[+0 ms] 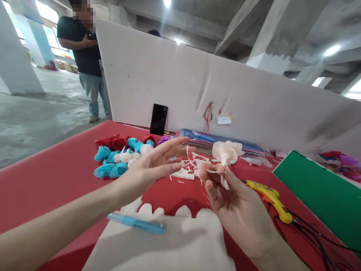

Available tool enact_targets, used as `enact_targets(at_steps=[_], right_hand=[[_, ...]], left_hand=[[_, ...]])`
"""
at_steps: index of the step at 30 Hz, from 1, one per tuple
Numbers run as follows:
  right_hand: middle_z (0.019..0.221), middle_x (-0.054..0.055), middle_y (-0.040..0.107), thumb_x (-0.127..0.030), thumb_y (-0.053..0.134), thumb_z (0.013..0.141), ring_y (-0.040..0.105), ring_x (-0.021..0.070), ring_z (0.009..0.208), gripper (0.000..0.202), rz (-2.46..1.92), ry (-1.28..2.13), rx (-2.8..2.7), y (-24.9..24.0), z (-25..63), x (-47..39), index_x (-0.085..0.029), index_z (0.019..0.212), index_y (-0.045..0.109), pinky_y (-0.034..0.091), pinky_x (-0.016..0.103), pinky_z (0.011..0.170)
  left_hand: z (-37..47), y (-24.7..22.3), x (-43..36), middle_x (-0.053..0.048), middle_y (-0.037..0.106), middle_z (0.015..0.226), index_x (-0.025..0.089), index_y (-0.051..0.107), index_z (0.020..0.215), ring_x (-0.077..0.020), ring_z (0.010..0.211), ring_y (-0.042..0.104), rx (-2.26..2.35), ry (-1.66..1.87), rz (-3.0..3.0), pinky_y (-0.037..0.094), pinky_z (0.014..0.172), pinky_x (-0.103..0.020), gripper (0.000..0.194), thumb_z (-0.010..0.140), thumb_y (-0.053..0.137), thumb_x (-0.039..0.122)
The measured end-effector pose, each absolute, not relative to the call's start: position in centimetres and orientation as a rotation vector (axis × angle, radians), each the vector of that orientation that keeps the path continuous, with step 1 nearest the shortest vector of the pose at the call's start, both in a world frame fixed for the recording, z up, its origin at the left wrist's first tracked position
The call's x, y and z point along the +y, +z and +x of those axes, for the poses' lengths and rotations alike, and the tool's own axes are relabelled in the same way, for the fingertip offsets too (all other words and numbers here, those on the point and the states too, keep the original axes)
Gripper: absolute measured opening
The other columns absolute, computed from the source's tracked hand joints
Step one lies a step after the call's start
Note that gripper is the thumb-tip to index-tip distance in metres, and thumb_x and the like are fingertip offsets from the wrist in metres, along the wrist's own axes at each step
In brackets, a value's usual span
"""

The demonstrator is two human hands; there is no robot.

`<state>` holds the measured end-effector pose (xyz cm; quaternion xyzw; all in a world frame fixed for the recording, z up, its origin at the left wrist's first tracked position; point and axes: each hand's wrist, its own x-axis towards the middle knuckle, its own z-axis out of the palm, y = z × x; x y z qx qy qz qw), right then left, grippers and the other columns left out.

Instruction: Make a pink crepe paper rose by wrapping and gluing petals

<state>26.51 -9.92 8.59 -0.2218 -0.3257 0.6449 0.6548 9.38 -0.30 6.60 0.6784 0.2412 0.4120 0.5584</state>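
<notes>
My right hand [234, 199] pinches a white handmade flower [227, 152] by its base, petals facing up. A thin pale strip hangs by those fingers; whether it is joined to the flower I cannot tell. My left hand [158, 160] is stretched out with its fingers apart, holding nothing. White cut scraps [187, 169] lie on the table just beyond and between the hands. Nearest to me is a white sheet [158, 248] with a scalloped far edge, and a light blue pen [138, 222] rests on it.
Blue, white and red rolled flowers [118, 169] are heaped at the left. A yellow glue gun [272, 199] with black cables lies at the right beside a green board [321, 203]. A phone [158, 119] leans on the white partition [169, 75]. A person [84, 56] stands beyond it.
</notes>
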Motion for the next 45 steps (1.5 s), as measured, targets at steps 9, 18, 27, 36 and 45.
enact_targets(at_steps=[9, 18, 27, 36, 45], right_hand=[[0.091, -0.003, 0.080, -0.026, 0.076, 0.081, 0.075, 0.0096, 0.084, 0.011, -0.637, 1.310, -0.826, 8.4, 26.7, -9.8, -0.022, 0.072, 0.079, 0.060, 0.011, 0.073], [0.070, -0.002, 0.074, -0.034, 0.072, 0.084, 0.061, 0.0072, 0.060, 0.012, -0.917, 1.013, -1.079, 7.4, 25.6, -11.1, -0.031, 0.077, 0.081, 0.052, 0.015, 0.063], [0.060, -0.001, 0.071, -0.033, 0.072, 0.084, 0.059, 0.0069, 0.054, 0.013, -0.875, 1.204, -1.049, 6.6, 24.5, -10.8, -0.029, 0.077, 0.082, 0.050, 0.015, 0.059], [0.056, -0.002, 0.070, -0.034, 0.071, 0.084, 0.059, 0.0064, 0.050, 0.012, -0.832, 1.243, -1.028, 6.8, 24.8, -10.8, -0.030, 0.081, 0.082, 0.050, 0.015, 0.057], [0.055, -0.002, 0.070, -0.026, 0.066, 0.087, 0.061, 0.0089, 0.052, 0.022, -0.962, 1.059, -1.208, 7.0, 25.0, -10.7, -0.029, 0.072, 0.081, 0.052, 0.017, 0.057]], left_hand=[[9.0, 7.0, 0.0, 0.004, 0.062, 0.058, 0.023, 0.069, 0.068, -0.0101, 0.047, 0.051, 0.810, 1.083, 1.433, 0.038, 0.041, -0.023, 0.024, 0.066, 0.082, 0.043], [10.3, 7.2, -1.1, 0.005, 0.061, 0.056, 0.020, 0.066, 0.060, -0.0094, 0.051, 0.051, 0.876, 1.063, 1.375, 0.040, 0.047, -0.021, 0.021, 0.063, 0.083, 0.033], [10.7, 7.2, -4.5, 0.004, 0.064, 0.053, 0.022, 0.073, 0.063, -0.0120, 0.053, 0.062, 0.487, 0.757, 1.199, 0.049, 0.055, -0.024, 0.024, 0.083, 0.069, 0.034], [10.6, 7.3, -4.3, 0.001, 0.065, 0.052, 0.023, 0.071, 0.057, -0.0160, 0.054, 0.061, 0.578, 0.762, 1.343, 0.050, 0.057, -0.030, 0.035, 0.086, 0.064, 0.040], [10.4, 7.1, -5.1, 0.003, 0.061, 0.060, 0.023, 0.066, 0.059, -0.0137, 0.067, 0.059, 0.512, 0.773, 1.340, 0.047, 0.063, -0.024, 0.033, 0.088, 0.062, 0.038]])
